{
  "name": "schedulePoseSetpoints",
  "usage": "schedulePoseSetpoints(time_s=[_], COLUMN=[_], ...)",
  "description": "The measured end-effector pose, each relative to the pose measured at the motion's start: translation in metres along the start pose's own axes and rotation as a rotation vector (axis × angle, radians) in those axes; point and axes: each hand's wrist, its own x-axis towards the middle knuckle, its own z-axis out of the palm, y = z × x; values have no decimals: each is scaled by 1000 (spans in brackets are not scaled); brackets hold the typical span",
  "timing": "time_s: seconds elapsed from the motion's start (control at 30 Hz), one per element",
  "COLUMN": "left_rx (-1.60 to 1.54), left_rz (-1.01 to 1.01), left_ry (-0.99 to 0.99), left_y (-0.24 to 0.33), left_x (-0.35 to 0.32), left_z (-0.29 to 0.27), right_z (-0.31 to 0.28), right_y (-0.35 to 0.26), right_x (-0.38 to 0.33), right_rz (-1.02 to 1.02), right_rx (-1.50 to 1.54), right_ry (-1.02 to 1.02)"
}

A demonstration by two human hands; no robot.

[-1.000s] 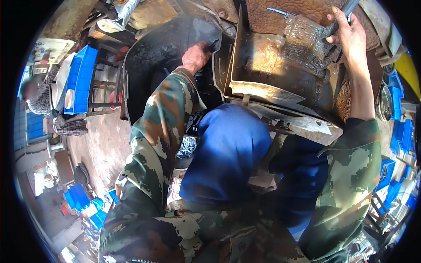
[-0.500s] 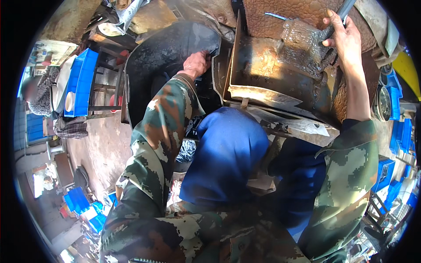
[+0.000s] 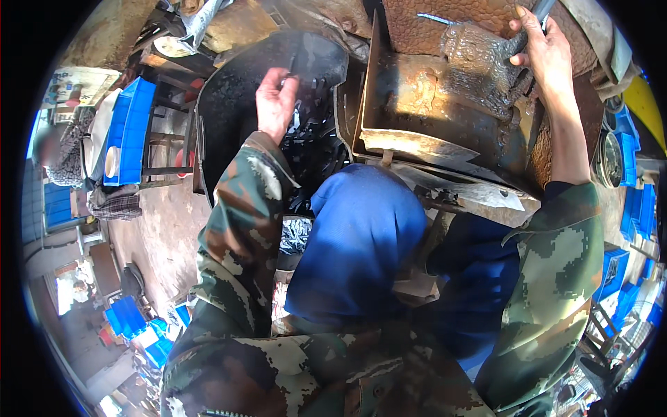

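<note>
The biggest thing was the rusty machine [image 3: 445, 118], a brown metal box with a bumpy lump on top, right under the right hand and just to the right of the left hand. It looked very heavy and stiff, so I think nobody could lift it alone. Next to it, under the left hand, sat a big black pan [image 3: 236, 111], dark, sooty and full of shiny black bits. It looked heavy and dirty too, and its thin rim seemed the best place to hold it. Below both hands were the person's blue knees [image 3: 361, 243]. Far off to the left of the left hand stood blue crates [image 3: 132, 125]. The right hand [image 3: 545, 55] was shut tight around a dark handle [image 3: 531, 21] that stuck up from the machine. The handle looked hard and thin, maybe a bit greasy, so a full grip low down would hold best. The left hand [image 3: 276, 101] rested in the pan with its fingers bent around something small and dark; I could not tell what it was. A second before, the left hand was closer to the machine's edge; now it had moved left, over the pan. The right hand had stayed on the handle.
</note>
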Motion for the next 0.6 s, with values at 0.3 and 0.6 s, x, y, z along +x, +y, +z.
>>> schedulePoseSetpoints(time_s=[0.3,0.6], left_rx=[294,486], left_rz=[-325,-320], left_ry=[-75,-541], left_y=[45,46], left_x=[-28,-17], left_z=[-48,-65], right_z=[-7,-7], right_y=[8,11], right_x=[3,4], right_rz=[1,-8], right_rx=[-163,-165], right_ry=[-8,-8])
